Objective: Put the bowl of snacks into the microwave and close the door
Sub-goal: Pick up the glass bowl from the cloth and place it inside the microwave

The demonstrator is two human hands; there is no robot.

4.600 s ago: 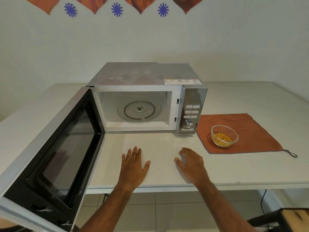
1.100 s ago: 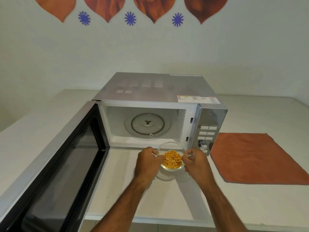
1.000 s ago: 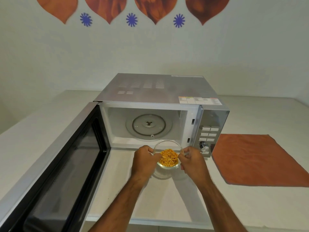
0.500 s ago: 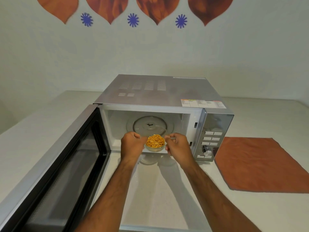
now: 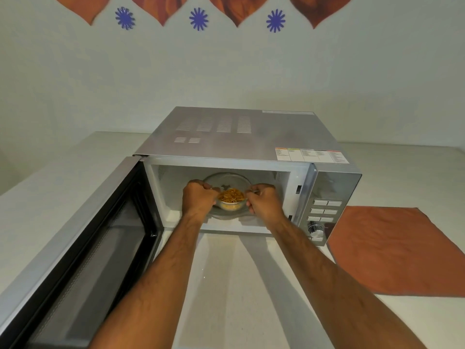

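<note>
I judge this a domestic kitchen or dining corner. A silver microwave [image 5: 251, 157] stands on a white table [image 5: 50, 187] at twelve o'clock. An orange cloth [image 5: 392, 250] lies at two o'clock. The plain wall [image 5: 226, 71] carries orange and blue decorative decals [image 5: 198, 18].

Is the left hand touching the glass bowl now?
Touching. The head view shows the left hand closed on the rim of the glass bowl, with no gap visible between them.

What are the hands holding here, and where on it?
Both hands, left and right, grip the small clear glass bowl of orange snacks by opposite sides of its rim, inside the open silver microwave.
</note>
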